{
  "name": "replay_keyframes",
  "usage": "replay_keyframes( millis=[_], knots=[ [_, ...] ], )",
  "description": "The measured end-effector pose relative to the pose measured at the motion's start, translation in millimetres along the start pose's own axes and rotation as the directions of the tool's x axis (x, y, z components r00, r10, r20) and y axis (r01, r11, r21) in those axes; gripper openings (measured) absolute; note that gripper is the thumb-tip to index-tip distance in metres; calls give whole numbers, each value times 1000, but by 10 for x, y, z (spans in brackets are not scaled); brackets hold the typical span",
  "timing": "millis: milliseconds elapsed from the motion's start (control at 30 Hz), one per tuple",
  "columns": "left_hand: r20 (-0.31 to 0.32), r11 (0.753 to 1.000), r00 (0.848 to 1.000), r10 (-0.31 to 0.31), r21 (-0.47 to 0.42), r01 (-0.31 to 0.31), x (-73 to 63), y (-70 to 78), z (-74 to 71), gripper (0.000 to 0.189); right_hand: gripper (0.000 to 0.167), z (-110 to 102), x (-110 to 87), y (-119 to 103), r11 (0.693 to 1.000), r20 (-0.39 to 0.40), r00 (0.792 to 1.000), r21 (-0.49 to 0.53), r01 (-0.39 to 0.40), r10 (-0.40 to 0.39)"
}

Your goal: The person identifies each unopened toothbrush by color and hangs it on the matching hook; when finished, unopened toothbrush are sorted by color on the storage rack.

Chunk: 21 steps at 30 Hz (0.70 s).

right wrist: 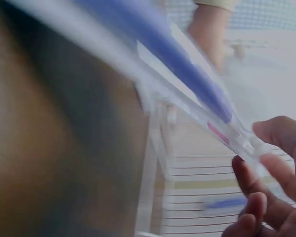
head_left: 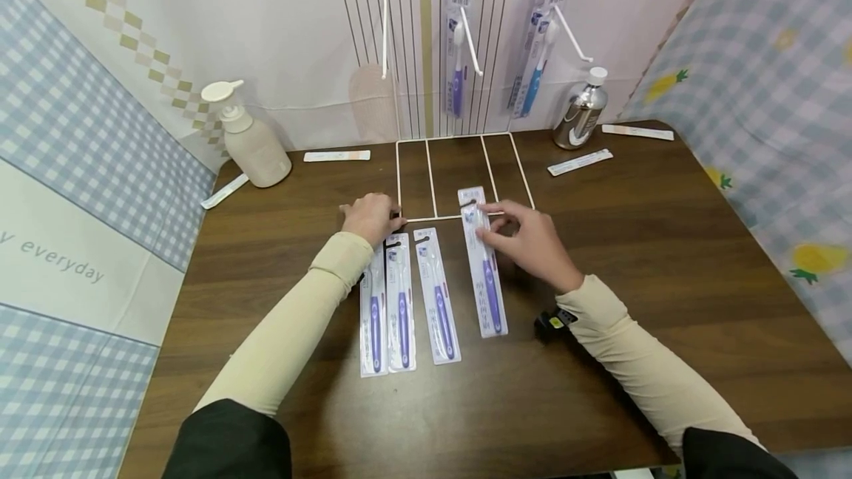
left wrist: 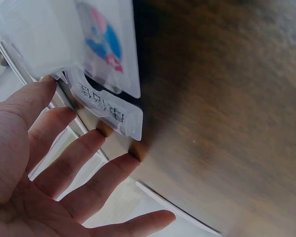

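Observation:
My right hand (head_left: pixel 529 242) pinches the upper part of a packaged toothbrush (head_left: pixel 484 272) with a purple handle, between thumb and fingers. In the right wrist view this toothbrush pack (right wrist: pixel 187 74) slants up close to the camera. My left hand (head_left: pixel 373 216) is at the top ends of two similar packs lying side by side, the outer pack (head_left: pixel 374 324) and the inner pack (head_left: pixel 401 309). Its fingers (left wrist: pixel 96 192) are spread and fairly straight, touching the table by a pack's hanging tab (left wrist: pixel 106 106). Between the hands lies another purple toothbrush pack (head_left: pixel 437 301).
Behind the hands is a white wire rack (head_left: pixel 455 219) with hooks. Purple packs (head_left: pixel 459 58) hang on the middle hook, blue packs (head_left: pixel 535 58) on the right one. A pump bottle (head_left: pixel 256 146) and a silver bottle (head_left: pixel 580 115) flank it. Slim white sachets (head_left: pixel 336 156) lie around.

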<state>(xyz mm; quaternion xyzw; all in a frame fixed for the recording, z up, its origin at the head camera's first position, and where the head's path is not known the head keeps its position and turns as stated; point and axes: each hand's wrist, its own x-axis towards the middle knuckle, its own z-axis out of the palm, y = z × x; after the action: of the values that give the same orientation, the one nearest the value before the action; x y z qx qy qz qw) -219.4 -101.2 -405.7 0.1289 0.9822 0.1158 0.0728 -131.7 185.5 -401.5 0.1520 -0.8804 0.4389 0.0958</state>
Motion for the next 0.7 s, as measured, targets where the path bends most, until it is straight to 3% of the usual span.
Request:
replay_keyframes(
  millis=[133, 300, 433, 533, 700],
  knots=[
    [-4, 1000, 1000, 6, 0, -6, 14, -10, 4, 29, 40, -220, 188, -276, 988, -154, 976, -18, 153, -154],
    [4, 1000, 1000, 8, 2, -8, 27, -22, 4, 28, 43, -502, 443, -649, 951, -312, 900, -47, 305, -304],
    [7, 1000, 1000, 3, -2, -3, 21, -20, -6, 28, 42, -670, 610, -896, 937, -391, 855, -62, 345, -340],
    [5, 1000, 1000, -1, -5, 1, 12, -13, -11, 28, 41, -735, 700, -997, 943, -416, 851, -56, 327, -319],
    [9, 1000, 1000, 0, -2, 0, 3, -3, -3, 30, 40, -734, 762, -1000, 967, -410, 877, -48, 251, -248]
  ],
)
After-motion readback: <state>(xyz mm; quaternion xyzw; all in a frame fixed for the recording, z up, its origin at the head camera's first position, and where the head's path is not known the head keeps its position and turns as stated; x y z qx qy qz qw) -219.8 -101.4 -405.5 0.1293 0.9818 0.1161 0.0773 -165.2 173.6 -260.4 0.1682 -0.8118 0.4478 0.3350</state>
